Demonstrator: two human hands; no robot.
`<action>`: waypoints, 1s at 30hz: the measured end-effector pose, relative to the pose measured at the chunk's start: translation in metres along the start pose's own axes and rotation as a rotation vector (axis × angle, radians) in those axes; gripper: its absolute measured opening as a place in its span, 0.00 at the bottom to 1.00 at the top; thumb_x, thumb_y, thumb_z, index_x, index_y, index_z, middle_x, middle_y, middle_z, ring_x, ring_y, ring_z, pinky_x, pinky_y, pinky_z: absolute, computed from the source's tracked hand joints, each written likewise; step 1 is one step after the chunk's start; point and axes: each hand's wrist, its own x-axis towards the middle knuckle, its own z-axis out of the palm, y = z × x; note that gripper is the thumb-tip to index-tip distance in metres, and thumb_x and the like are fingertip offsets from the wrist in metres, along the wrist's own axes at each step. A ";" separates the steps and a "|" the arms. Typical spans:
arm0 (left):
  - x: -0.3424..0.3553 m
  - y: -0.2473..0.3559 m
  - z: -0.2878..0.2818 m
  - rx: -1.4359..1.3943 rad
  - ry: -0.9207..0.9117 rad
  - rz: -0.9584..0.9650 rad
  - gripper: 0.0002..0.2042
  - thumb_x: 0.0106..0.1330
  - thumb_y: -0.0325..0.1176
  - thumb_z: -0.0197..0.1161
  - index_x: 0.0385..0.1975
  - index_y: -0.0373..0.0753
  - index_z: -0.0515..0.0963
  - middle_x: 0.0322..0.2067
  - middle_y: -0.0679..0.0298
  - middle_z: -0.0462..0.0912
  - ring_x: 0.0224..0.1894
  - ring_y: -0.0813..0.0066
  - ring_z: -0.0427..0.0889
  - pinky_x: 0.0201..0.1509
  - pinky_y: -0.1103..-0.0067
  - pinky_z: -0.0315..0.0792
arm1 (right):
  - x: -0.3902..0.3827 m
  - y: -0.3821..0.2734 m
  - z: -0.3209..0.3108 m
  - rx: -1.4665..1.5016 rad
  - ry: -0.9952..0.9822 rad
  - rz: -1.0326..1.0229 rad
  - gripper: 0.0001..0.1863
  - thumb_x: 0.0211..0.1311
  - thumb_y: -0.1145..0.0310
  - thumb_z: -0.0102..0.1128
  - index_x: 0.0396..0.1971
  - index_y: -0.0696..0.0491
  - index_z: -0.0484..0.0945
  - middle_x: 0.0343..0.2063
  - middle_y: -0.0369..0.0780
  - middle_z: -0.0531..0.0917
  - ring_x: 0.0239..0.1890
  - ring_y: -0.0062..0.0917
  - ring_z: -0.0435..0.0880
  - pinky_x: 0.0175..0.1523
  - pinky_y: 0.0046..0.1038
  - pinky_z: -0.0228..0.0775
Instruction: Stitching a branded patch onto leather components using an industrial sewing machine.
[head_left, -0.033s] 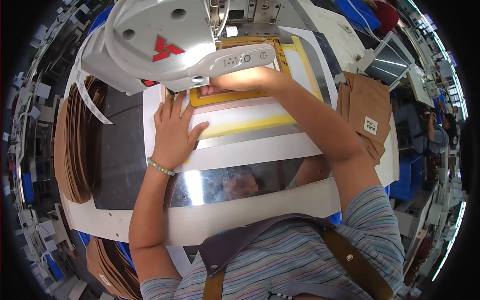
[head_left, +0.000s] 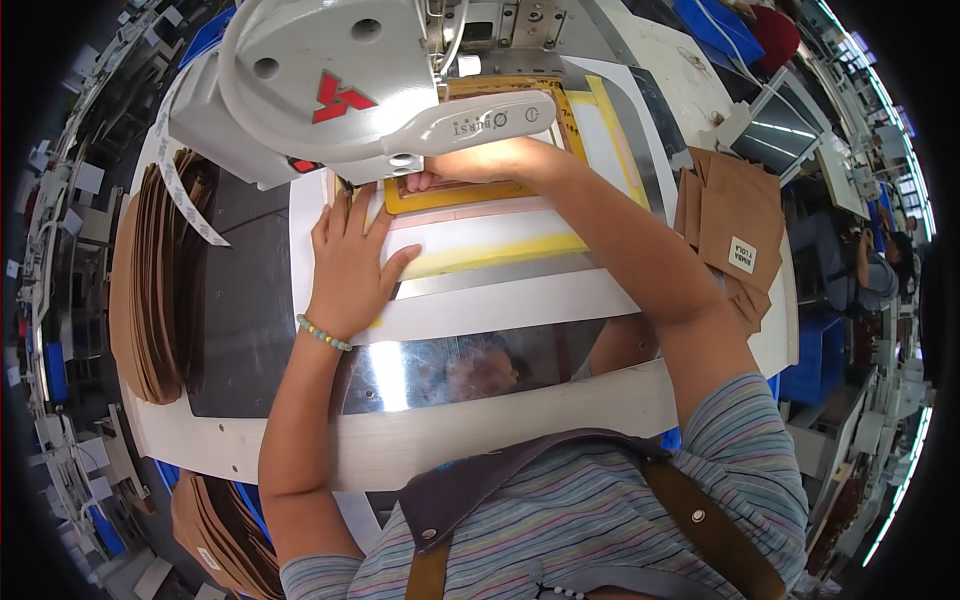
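Note:
My left hand (head_left: 350, 265) lies flat with fingers spread on a white sheet (head_left: 480, 308), thumb out to the right. Its fingertips reach the near left corner of a yellow template frame (head_left: 460, 199) beneath the sewing machine head (head_left: 300, 60). My right hand (head_left: 490, 163) comes in over that frame from the right, its fingers curled towards the left fingertips. A grey lamp arm (head_left: 475, 118) covers part of the right hand, and whatever its fingers hold is hidden. Yellow tape (head_left: 500, 256) runs along the sheet.
Brown folded pieces (head_left: 150, 290) stand in a stack at the left. More brown pieces (head_left: 738, 205) lie at the right, beside a small screen panel (head_left: 775, 125). A shiny metal plate (head_left: 470, 365) sits along the near table edge (head_left: 500, 418). A white printed tape (head_left: 185, 190) hangs by the machine.
The whole view has shifted very slightly. Both hands keep their places at the frame.

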 end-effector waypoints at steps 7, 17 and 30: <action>0.004 -0.003 -0.002 -0.012 -0.021 -0.031 0.33 0.79 0.57 0.57 0.74 0.37 0.72 0.79 0.45 0.61 0.82 0.39 0.54 0.82 0.49 0.47 | -0.012 -0.004 -0.001 -0.163 0.037 0.048 0.05 0.73 0.78 0.50 0.39 0.58 0.76 0.38 0.41 0.87 0.46 0.31 0.88 0.54 0.33 0.79; 0.002 -0.029 -0.020 -0.124 0.026 -0.019 0.30 0.78 0.54 0.59 0.68 0.36 0.75 0.74 0.47 0.70 0.78 0.42 0.64 0.78 0.56 0.62 | -0.092 0.021 -0.007 -0.527 0.385 -0.310 0.10 0.68 0.78 0.51 0.43 0.58 0.82 0.46 0.50 0.84 0.53 0.48 0.83 0.58 0.44 0.75; -0.119 -0.288 -0.169 0.417 0.096 -1.012 0.14 0.74 0.32 0.59 0.51 0.35 0.87 0.50 0.42 0.88 0.55 0.42 0.87 0.60 0.59 0.80 | -0.106 0.045 -0.008 -0.536 0.647 -0.513 0.09 0.63 0.82 0.57 0.39 0.58 0.85 0.40 0.48 0.80 0.47 0.44 0.81 0.51 0.39 0.75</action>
